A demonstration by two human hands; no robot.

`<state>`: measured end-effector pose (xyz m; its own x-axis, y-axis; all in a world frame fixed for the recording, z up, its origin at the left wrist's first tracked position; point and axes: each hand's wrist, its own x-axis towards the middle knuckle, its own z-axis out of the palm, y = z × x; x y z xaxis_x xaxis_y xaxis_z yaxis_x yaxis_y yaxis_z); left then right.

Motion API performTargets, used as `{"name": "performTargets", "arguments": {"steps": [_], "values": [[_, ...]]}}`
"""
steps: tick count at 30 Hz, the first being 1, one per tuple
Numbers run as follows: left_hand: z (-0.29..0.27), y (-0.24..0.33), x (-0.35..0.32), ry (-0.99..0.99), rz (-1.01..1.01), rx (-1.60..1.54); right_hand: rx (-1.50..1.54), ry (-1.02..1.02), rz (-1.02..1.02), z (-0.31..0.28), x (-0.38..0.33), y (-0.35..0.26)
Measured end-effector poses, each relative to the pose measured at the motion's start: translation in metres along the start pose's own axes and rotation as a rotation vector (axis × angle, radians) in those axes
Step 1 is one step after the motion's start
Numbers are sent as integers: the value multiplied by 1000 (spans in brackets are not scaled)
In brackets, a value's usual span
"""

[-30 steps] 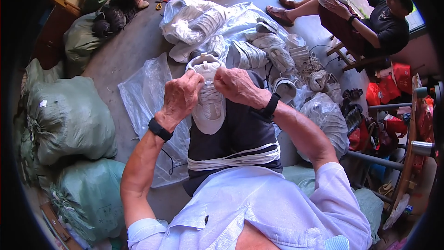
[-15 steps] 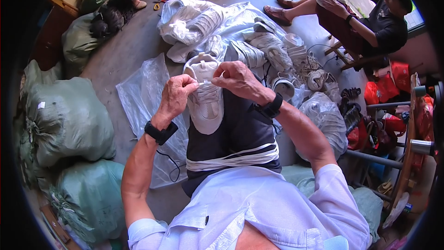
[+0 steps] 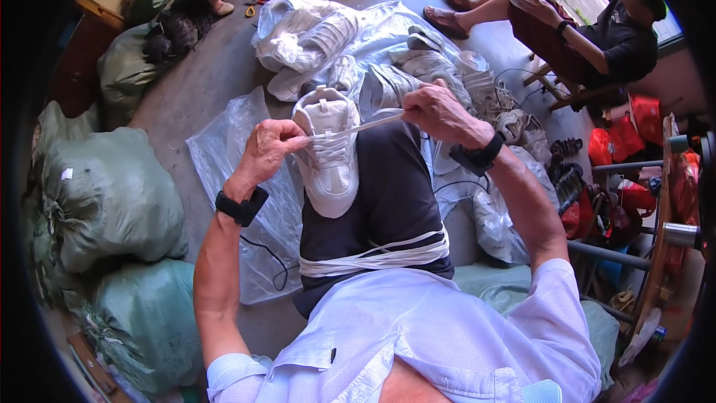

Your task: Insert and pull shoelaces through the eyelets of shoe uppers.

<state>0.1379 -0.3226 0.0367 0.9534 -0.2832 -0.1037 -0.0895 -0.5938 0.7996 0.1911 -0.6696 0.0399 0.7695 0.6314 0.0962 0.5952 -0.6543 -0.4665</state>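
A white sneaker (image 3: 333, 183) rests on my dark-trousered thighs, its toe pointing toward me. Across its upper part runs a white shoelace (image 3: 365, 127), stretched between my hands. My left hand (image 3: 266, 151) pinches the lace close beside the shoe's left edge. Farther out, to the right of the shoe and slightly higher, my right hand (image 3: 445, 113) grips the other stretch of it. Lower rows of lacing cross the shoe's front. A bundle of loose white laces (image 3: 377, 257) lies over my lap.
Plastic-wrapped white shoes (image 3: 313, 37) are heaped on the floor ahead. Stuffed green sacks (image 3: 119, 194) stand at the left. A metal-framed rack (image 3: 615, 255) with red bags is at the right. A seated person (image 3: 597, 45) handles a shoe at the far right; another person sits far left.
My right hand has moved right and up, away from the shoe, drawing the lace out straight. My left hand has shifted slightly left, still pinching.
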Motion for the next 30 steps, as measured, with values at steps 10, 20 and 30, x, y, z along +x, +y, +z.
{"name": "performTargets", "arguments": {"steps": [10, 20, 30], "values": [[4, -84, -20, 377, 271, 355, -292, 139, 180, -48, -96, 99], [63, -68, -21, 27, -748, -1087, -475, 427, 479, -37, -156, 150], [53, -124, -29, 483, -744, -1483, 1246, 1040, 786, -43, -130, 128]]}}
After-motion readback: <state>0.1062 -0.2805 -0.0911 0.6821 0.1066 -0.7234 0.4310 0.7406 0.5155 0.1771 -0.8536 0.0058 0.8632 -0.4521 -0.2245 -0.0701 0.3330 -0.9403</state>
